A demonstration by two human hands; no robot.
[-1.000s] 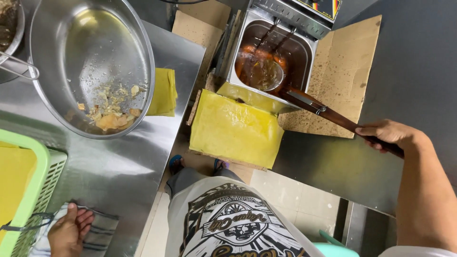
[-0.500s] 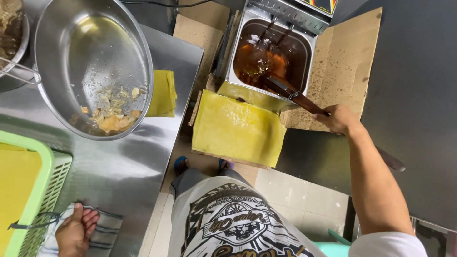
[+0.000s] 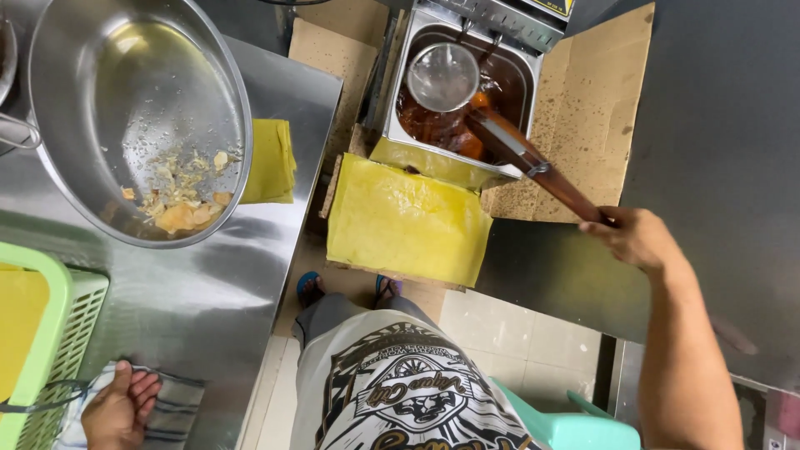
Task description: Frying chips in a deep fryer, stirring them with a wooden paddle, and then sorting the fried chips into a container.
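Skimmer (image 3: 443,77) over fryer (image 3: 467,92) oil, right hand (image 3: 637,237) gripping its handle; left hand (image 3: 117,408) spread flat on striped cloth (image 3: 171,408).

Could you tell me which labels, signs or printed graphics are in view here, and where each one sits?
Label strip: top edge of the fryer, small, yellow and dark, mostly cut off.
Shirt print: bottom centre, on the person's grey shirt, round black-and-white emblem.
No screens or packages show.

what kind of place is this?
Likely a small food stall or commercial kitchen frying station: a deep fryer full of dark oil, a mesh skimmer held by the right hand, and a steel counter with a big metal bowl of fried scraps.
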